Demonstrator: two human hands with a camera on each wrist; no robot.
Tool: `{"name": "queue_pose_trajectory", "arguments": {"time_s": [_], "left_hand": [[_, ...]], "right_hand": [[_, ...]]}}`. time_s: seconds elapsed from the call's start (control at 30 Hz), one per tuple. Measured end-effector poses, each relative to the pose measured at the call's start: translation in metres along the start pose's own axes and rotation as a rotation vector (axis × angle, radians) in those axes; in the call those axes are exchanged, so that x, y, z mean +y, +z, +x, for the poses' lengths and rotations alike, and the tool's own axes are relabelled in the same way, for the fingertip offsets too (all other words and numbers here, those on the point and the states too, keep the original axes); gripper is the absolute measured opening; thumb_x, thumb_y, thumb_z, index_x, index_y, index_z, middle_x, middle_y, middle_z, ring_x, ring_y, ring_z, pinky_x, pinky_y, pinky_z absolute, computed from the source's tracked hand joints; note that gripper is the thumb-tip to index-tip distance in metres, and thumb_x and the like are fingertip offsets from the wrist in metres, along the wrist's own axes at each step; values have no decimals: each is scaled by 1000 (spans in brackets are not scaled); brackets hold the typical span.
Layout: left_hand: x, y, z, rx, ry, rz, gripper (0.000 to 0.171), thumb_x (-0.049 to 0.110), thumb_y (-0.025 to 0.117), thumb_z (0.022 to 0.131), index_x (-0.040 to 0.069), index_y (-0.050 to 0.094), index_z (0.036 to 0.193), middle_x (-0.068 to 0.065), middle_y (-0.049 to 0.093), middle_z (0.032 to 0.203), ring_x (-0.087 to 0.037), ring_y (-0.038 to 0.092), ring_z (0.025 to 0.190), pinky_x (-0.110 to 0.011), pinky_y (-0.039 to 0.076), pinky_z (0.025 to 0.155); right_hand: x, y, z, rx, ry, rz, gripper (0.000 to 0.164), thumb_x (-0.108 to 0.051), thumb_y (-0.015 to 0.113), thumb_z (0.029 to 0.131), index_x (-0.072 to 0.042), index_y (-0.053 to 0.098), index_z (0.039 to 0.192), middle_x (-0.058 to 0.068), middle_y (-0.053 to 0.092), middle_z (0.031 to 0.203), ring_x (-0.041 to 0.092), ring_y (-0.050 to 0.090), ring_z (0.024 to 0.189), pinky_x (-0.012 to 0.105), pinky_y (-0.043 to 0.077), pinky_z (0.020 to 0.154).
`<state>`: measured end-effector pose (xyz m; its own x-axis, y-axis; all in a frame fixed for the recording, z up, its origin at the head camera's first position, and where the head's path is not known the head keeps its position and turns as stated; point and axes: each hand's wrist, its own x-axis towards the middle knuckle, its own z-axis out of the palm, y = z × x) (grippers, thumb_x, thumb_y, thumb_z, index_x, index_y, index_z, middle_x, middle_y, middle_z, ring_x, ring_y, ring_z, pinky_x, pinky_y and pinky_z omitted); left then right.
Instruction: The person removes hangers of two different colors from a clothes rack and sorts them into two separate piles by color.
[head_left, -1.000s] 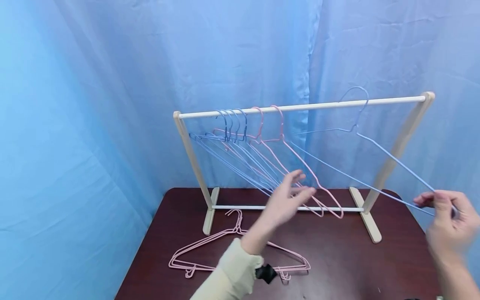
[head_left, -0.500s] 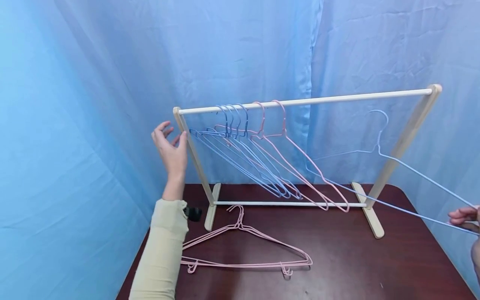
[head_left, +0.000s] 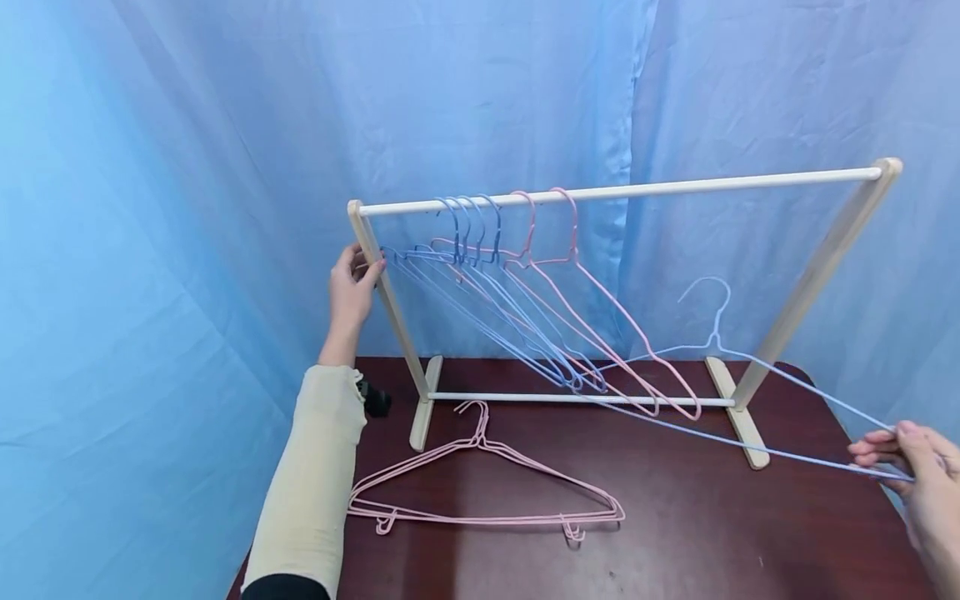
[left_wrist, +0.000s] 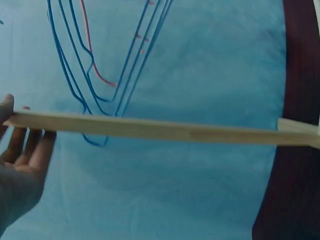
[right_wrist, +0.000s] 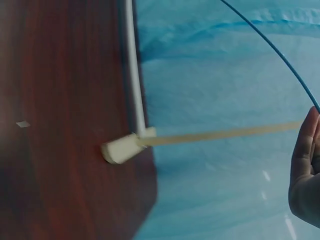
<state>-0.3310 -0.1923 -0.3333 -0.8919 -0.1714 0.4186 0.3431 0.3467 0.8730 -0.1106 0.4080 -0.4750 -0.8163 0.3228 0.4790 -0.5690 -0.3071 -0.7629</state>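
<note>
Presently, a left hand, nearly closed, thumb on one side and fingers on the other, gripping the wooden left upright of a garment rack just below its top. One right hand, thumb and fingers drawn together, pinching one end of a blue wire hanger. That hanger stretches leftward from the right grip, its hook up, under the white top rail and apart from it; whether its far end touches the hanging hangers cannot be told.

Four blue wire hangers, hooked on the rail just right of the left grip, set close together. Two pink wire hangers, on the same rail, farther from the left grip than the blue ones.

Pink wire hangers, a stack, exact count unclear, lying flat below and right of the left grip, hooks away from the wearer, small accessory hooks along the near bar.

Wooden right upright, up and left of the right grip, on a pale wooden foot. White lower rail, between the two grips. Dark red-brown table, under all. Blue curtain, behind both grips. Cream sleeve, below the left hand.
</note>
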Motion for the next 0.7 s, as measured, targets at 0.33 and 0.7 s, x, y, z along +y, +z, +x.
{"name": "queue_pose_trajectory", "arguments": {"time_s": [0.33,0.7], "left_hand": [[1,3,11,-103,20,-12,44,19,61,100,5,51,141,-22,62,131,-35,61,123,-46,51,106],[21,-6,8,-130,-2,-46,41,12,58,101,2,50,140,-27,59,133,-37,60,124,-47,49,108]], "right_hand": [[40,12,-29,-72,396,-33,39,-7,37,107,-4,74,95,5,76,81,13,72,72,25,60,64],[67,-6,-8,-185,509,109,44,-10,30,109,-4,73,100,6,77,88,13,73,79,25,60,71]]}}
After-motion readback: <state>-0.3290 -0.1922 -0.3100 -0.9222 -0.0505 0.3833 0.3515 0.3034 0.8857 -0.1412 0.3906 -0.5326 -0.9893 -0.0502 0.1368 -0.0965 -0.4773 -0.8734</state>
